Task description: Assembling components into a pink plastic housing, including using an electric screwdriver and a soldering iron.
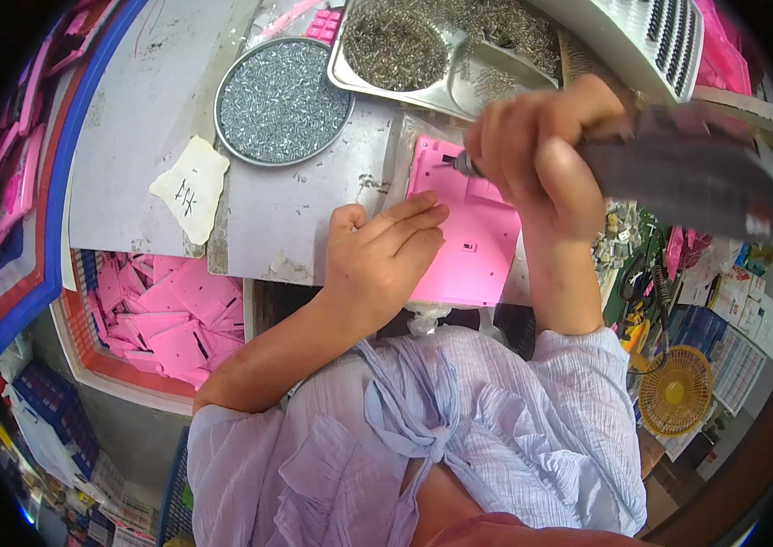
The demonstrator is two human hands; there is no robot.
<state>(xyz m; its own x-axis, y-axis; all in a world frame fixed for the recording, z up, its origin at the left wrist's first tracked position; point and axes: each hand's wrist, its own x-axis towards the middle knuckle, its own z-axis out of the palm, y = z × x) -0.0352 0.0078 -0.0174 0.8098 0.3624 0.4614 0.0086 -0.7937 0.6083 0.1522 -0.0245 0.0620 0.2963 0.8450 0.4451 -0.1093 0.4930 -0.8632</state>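
A flat pink plastic panel (464, 246) lies on the table in front of me, dotted with small dark holes. Across its left edge rests my left hand (386, 246), fingers stretched out over the plastic and the thumb partly bent. My right hand (546, 150) is wrapped round a dark electric screwdriver (678, 173), held sideways above the panel's right side. The tool's tip points left, at the panel's upper left corner; whether it touches is unclear. The tool's body and my right hand are blurred by motion.
A round metal dish (284, 100) of small silvery screws stands beyond my left hand, next to a metal tray (341, 68) with more small metal parts. A torn paper piece (191, 190) lies at left. Below it, a red-rimmed crate (77, 351) holds several pink parts.
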